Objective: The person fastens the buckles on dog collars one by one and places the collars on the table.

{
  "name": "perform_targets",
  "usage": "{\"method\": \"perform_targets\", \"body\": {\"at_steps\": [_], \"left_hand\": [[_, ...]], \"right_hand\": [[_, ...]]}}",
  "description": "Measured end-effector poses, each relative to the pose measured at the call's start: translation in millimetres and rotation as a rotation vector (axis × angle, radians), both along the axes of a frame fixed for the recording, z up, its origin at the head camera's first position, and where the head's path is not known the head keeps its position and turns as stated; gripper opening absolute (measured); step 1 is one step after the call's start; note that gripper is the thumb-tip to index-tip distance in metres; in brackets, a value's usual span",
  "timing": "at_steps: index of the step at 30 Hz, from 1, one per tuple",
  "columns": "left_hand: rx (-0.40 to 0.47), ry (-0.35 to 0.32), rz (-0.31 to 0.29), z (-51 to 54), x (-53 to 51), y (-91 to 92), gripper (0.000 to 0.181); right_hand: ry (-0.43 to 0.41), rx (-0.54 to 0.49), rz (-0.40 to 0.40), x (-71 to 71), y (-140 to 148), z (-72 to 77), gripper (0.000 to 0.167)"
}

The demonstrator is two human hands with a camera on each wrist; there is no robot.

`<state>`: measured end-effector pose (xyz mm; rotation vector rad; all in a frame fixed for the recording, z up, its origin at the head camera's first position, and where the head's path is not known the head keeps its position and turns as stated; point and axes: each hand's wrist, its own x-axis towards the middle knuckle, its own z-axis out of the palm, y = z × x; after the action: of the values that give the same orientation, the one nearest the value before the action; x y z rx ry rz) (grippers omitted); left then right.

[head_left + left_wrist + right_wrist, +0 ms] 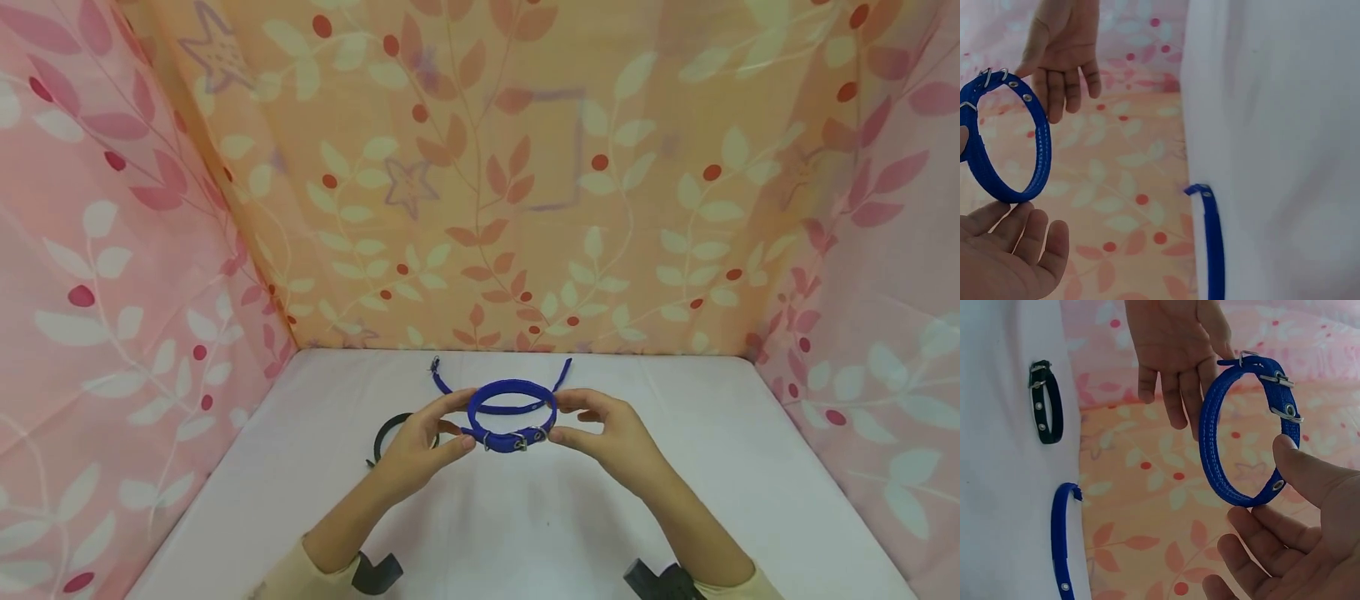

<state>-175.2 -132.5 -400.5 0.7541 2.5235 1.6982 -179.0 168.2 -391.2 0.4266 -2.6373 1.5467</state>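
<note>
A blue collar (512,388), buckled into a loop with metal rings and eyelets, is held up above the table between both hands. The left hand (416,450) pinches its left side with thumb and fingers; the right hand (618,437) pinches its right side. In the left wrist view the collar (1042,156) stands as an upright oval, with the left hand (1010,256) at its lower edge and the right hand (1063,56) behind. The right wrist view shows the right hand's (1310,519) thumb against the collar (1210,437) near its eyelets.
A second blue collar (438,382) lies unbuckled on the white table (525,533), behind the held one. A black collar (384,435), closed in a loop, lies at the left, partly hidden by the left hand. Patterned fabric walls (480,250) enclose the table at the back and sides.
</note>
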Motion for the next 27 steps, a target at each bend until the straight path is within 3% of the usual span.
{"method": "perform_targets", "body": {"at_steps": [5, 14, 27], "left_hand": [[-0.085, -0.044, 0.032, -10.3, -4.2, -8.4, 0.062], [-0.151, -0.018, 0.015, -31.3, -16.8, -19.8, 0.061], [-0.236, -0.033, 0.043, -58.9, -34.1, -23.0, 0.065]], "right_hand": [[-0.038, 0.025, 0.015, -5.5, -2, -14.8, 0.05], [-0.089, 0.006, 0.015, -13.9, -11, -39.9, 0.047], [-0.05, 0.011, 0.026, -29.4, -17, -62.9, 0.054]]}}
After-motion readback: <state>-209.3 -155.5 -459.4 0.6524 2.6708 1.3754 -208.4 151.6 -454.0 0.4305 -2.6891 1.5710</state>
